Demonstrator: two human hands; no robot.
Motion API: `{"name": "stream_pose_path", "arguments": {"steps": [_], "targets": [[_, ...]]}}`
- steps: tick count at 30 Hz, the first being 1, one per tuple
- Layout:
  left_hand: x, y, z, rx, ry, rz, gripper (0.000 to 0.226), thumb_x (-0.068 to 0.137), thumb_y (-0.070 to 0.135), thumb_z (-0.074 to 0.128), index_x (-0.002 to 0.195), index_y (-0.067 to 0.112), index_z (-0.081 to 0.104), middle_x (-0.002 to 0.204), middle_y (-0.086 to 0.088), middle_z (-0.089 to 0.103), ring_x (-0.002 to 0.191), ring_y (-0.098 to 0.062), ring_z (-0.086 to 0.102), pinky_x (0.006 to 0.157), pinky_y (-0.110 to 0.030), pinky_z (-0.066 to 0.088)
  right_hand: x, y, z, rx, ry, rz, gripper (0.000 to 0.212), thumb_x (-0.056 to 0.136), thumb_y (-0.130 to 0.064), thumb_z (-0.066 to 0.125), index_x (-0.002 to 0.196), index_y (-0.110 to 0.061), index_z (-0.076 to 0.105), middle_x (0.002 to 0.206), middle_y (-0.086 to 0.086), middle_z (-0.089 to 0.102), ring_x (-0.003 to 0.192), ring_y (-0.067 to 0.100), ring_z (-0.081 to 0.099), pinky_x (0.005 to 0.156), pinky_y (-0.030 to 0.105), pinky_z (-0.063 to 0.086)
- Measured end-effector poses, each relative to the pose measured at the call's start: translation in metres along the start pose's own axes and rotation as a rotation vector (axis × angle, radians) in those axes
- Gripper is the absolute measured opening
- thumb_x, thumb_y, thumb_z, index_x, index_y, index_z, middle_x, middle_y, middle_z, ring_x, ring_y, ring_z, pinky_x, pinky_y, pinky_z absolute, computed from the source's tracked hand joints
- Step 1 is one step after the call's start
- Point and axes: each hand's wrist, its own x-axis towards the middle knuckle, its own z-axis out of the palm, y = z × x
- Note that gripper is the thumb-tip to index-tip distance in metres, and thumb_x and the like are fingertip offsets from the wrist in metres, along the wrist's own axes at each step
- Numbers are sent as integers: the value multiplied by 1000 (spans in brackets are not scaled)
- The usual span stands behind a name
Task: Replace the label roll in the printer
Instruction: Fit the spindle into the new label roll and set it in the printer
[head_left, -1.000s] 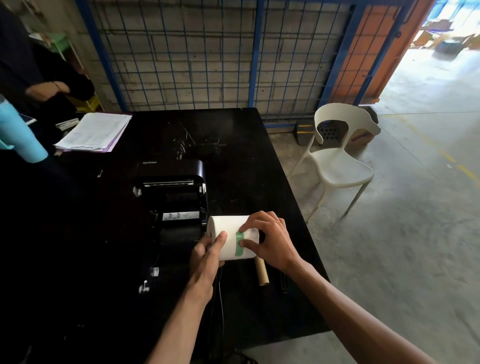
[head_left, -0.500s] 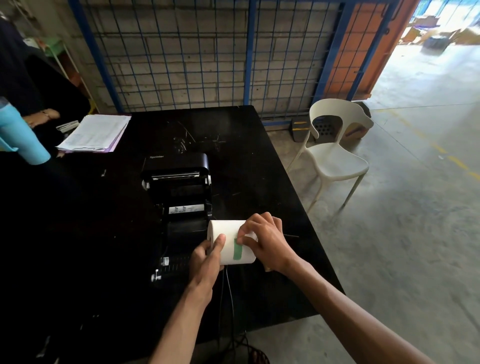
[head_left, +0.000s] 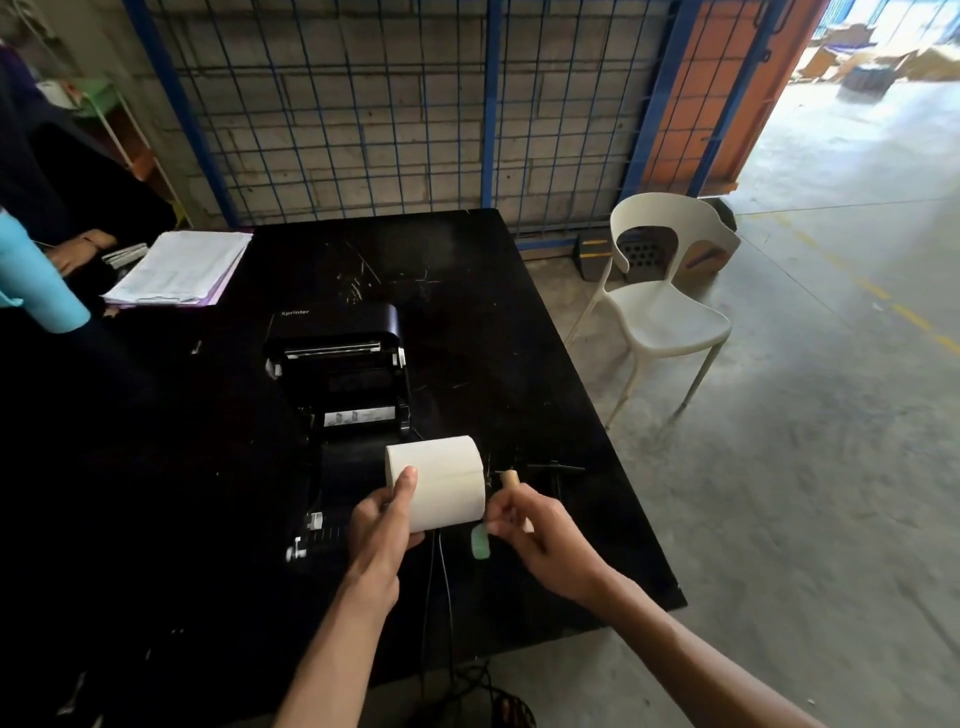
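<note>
Matte white paper, the cylindrical label roll (head_left: 441, 480) is held above the glossy black bench (head_left: 519, 338), just in front of the open black plastic printer (head_left: 337, 364). The left hand (head_left: 382, 525) has its grip clamped on the roll; the right hand (head_left: 540, 535) pinches a green tape strip (head_left: 480, 543) beside a brown cardboard core (head_left: 509, 478).

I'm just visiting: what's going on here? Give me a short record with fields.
Table: black table
Printer: black printer, lid open
Roll: white label roll, held above the table in front of the printer
Left hand: left hand grips the roll's left end
Right hand: right hand pinches a green tape strip, off the roll
Old core: cardboard tube lies beside the roll
</note>
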Motion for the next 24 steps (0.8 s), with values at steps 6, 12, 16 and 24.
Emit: {"name": "stream_pose_path", "arguments": {"steps": [6, 12, 16, 24], "targets": [[-7, -6, -4, 12, -15, 3, 40, 87, 46, 62, 107, 11, 68, 106, -8, 66, 99, -22, 63, 77, -39, 57, -19, 61, 24, -31, -90, 338, 7, 90, -8, 68, 89, -15, 68, 88, 5, 75, 84, 12, 70, 77, 16, 53], [-17, -19, -5, 0, -38, -15, 30, 89, 43, 61, 101, 16, 68, 107, -8, 66, 101, -23, 62, 77, -37, 57, -13, 92, 61, -92, -114, 467, 21, 84, 5, 59, 83, -12, 71, 70, -11, 66, 68, 2, 63, 70, 16, 52], [-20, -26, -7, -10, -42, -18, 32, 88, 41, 63, 103, 15, 69, 108, -7, 66, 103, -22, 63, 79, -39, 57, -15, 106, 73, -182, -119, 500, 16, 86, -5, 61, 85, -18, 72, 70, -15, 63, 70, 1, 61, 71, 21, 51], [-19, -34, -7, -31, -47, -44, 35, 83, 46, 68, 103, 17, 70, 108, -7, 68, 103, -23, 64, 79, -38, 58, -21, 117, 85, -267, -61, 407, 5, 86, -17, 65, 85, -21, 65, 86, -8, 61, 78, 17, 62, 68, 35, 51]]}}
